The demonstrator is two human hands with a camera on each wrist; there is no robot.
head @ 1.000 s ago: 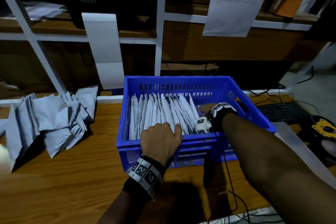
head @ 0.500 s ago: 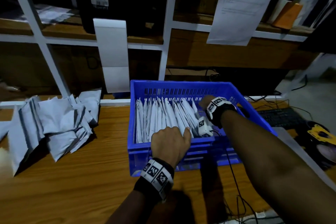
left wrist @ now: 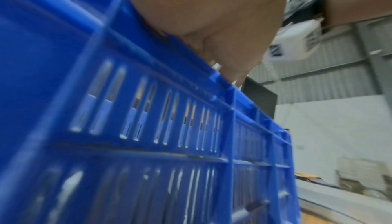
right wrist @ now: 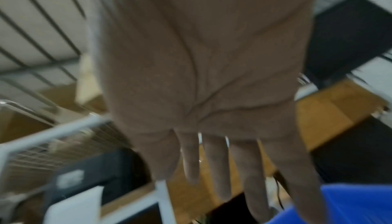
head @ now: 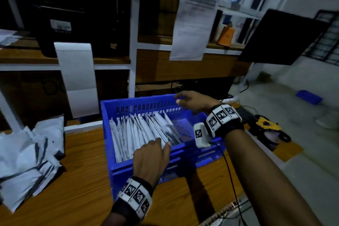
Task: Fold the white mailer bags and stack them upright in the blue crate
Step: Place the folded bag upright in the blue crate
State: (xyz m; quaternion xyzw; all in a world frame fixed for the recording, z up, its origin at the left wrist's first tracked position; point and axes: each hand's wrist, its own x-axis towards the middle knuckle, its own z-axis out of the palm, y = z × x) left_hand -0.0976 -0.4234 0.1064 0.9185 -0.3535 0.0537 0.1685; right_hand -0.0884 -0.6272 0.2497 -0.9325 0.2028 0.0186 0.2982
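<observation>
The blue crate [head: 185,154] stands on the wooden table, with several folded white mailer bags [head: 139,132] upright in its left and middle part. My left hand [head: 154,152] lies over the near rim. Its fingers curl down inside against the bags and their tips are hidden. In the left wrist view the palm [left wrist: 212,17] sits on the crate's rim [left wrist: 148,143]. My right hand [head: 187,100] hovers over the far rim, holding nothing. The right wrist view shows its fingers [right wrist: 218,169] straight and spread above a corner of the crate [right wrist: 350,204].
A loose pile of unfolded white mailer bags [head: 27,159] lies on the table at the left. A white shelf frame [head: 134,57] rises behind the crate, with a white bag [head: 77,79] and a paper sheet [head: 194,27] hanging on it. Cables [head: 229,169] and a yellow-black tool [head: 267,126] lie at the right.
My right hand has risen out of the crate, from beside the bags to above the far rim. The left hand stays on the near rim. The head view has tilted up.
</observation>
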